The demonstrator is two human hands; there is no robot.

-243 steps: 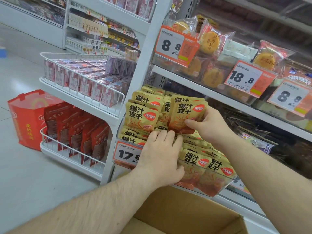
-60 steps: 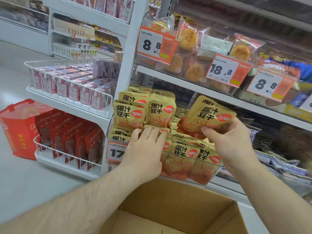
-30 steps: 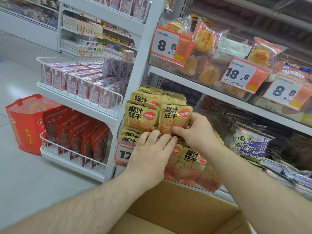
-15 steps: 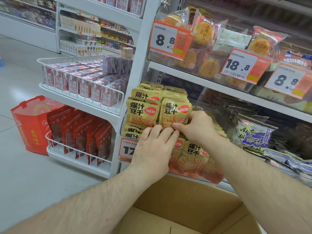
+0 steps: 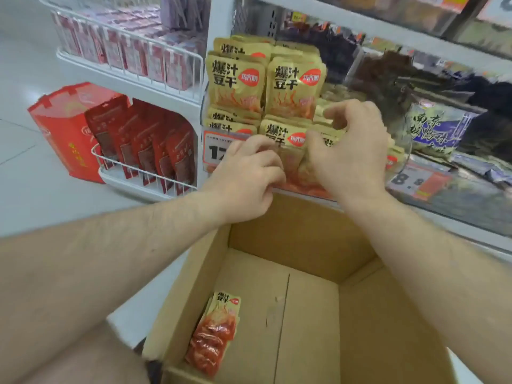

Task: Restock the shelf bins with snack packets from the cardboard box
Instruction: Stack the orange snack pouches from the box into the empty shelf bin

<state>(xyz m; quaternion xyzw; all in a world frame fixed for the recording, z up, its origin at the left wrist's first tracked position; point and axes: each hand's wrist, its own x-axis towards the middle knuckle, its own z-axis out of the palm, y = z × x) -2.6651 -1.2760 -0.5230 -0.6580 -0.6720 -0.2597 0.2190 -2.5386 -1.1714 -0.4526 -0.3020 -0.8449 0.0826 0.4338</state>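
The right hand [image 5: 350, 151] is at the front of the shelf bin [image 5: 399, 162], fingers curled over the row of yellow packets [image 5: 282, 137] with the thumb pressed against the front one; it seems to be pinching or tucking that packet, though the blur keeps me from telling exactly which packet it has hold of. The left hand [image 5: 246, 173] sits just beside it on the left, fingers curled at the bin's front edge and touching the same low row, partly covering the price tag [image 5: 214, 149]. Whether it grips a packet or only steadies the row I cannot tell.

Behind the hands two more yellow packets [image 5: 235, 81] stand upright side by side, filling the bin's far part.

Below and nearer, the cardboard box [image 5: 304, 236] stands open. One last packet [image 5: 214, 331] lies flat on its floor in the near left corner, long axis running near to far along the left wall. It lies straight down and toward the body from both hands, and the left hand looks the nearer one for reaching it. The job seems almost done.

To the left a wire rack [image 5: 144, 173] holds red packets.
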